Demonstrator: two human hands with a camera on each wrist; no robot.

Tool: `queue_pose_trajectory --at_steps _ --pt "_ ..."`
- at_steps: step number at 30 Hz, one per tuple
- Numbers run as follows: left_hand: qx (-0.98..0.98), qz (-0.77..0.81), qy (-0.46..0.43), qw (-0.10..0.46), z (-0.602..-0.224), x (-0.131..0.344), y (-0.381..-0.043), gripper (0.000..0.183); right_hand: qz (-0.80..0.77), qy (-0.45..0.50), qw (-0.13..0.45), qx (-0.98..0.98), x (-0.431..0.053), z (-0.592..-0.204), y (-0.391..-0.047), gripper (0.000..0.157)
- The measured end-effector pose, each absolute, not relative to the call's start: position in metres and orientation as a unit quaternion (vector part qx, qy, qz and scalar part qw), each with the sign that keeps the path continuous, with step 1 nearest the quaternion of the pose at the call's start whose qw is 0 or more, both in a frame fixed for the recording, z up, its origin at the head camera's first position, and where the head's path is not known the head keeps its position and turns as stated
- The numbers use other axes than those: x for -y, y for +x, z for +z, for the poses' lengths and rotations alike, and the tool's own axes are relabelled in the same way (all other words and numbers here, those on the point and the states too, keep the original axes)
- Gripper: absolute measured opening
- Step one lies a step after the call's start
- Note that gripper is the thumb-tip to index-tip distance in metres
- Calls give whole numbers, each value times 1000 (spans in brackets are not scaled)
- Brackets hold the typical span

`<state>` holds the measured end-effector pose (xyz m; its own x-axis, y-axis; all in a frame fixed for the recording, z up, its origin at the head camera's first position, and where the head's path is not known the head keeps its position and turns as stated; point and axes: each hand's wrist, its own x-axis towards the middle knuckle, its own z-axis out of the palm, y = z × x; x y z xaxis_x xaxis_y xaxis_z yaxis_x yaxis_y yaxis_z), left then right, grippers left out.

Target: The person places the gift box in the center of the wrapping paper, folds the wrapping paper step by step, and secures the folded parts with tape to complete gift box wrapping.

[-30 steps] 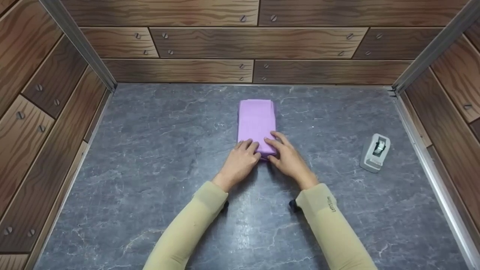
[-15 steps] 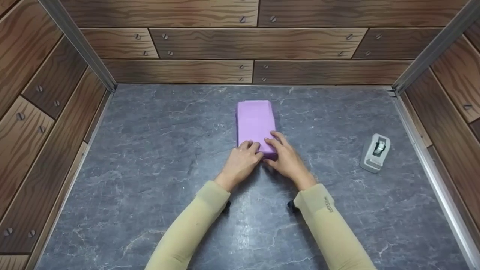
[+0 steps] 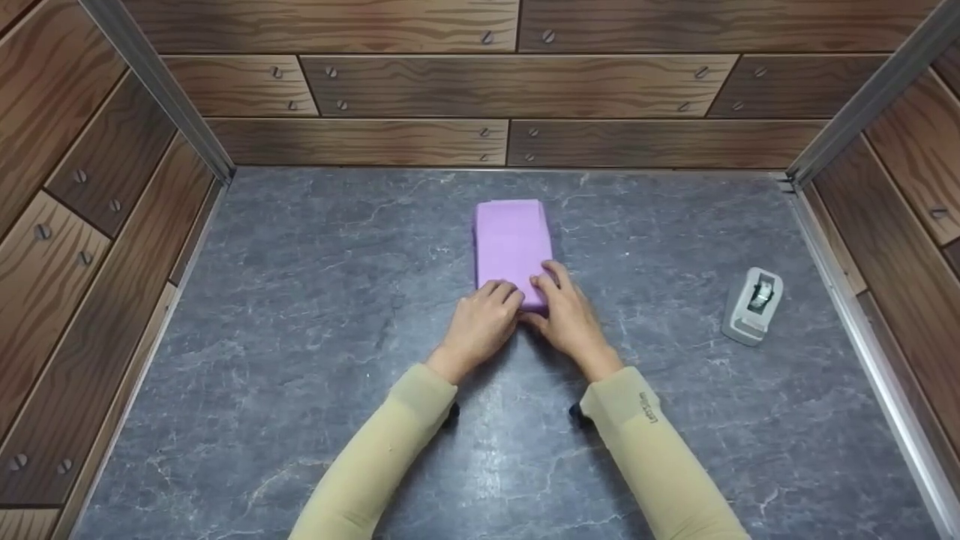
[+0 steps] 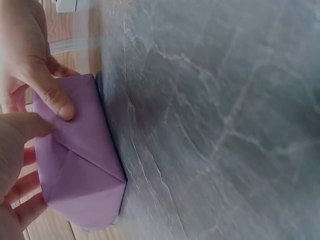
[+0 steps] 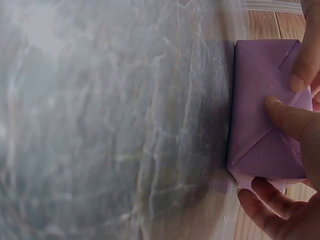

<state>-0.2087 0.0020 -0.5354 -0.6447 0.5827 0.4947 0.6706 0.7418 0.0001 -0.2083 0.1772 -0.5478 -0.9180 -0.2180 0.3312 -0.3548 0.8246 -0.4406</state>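
Note:
A purple paper-wrapped box (image 3: 512,240) lies lengthwise on the grey marbled table, its near end toward me. My left hand (image 3: 484,319) grips the left of that near end, fingers bent over the top. At the right corner, my right hand (image 3: 571,319) holds the box with its fingers on the top and side. In the left wrist view, both thumbs press against the box's end face (image 4: 82,150), where folded paper flaps meet in slanting creases. The right wrist view shows the right thumb (image 5: 287,116) on the same folded end (image 5: 255,110), its other fingers along the box's side.
A grey tape dispenser (image 3: 752,306) with a roll of clear tape stands to the right on the table (image 3: 337,300). Wood-patterned walls (image 3: 517,86) enclose the back and both sides, with metal strips at the corners.
The box's far end has shifted slightly left. My right hand has moved a little inward, its thumb coming closer to the left hand at the near end.

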Motion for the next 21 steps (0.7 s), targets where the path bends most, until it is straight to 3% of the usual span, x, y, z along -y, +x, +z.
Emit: queue_pose_trajectory --at_steps 7,10,21 --pt "920 -118 -326 185 -541 12 -216 55 261 149 128 945 -179 -546 -210 51" --pt "927 -111 -317 165 -543 14 -217 63 259 152 128 945 -180 -547 -210 51" --pt "919 -166 -309 180 -541 14 -223 43 254 157 114 948 -181 -545 -210 49"
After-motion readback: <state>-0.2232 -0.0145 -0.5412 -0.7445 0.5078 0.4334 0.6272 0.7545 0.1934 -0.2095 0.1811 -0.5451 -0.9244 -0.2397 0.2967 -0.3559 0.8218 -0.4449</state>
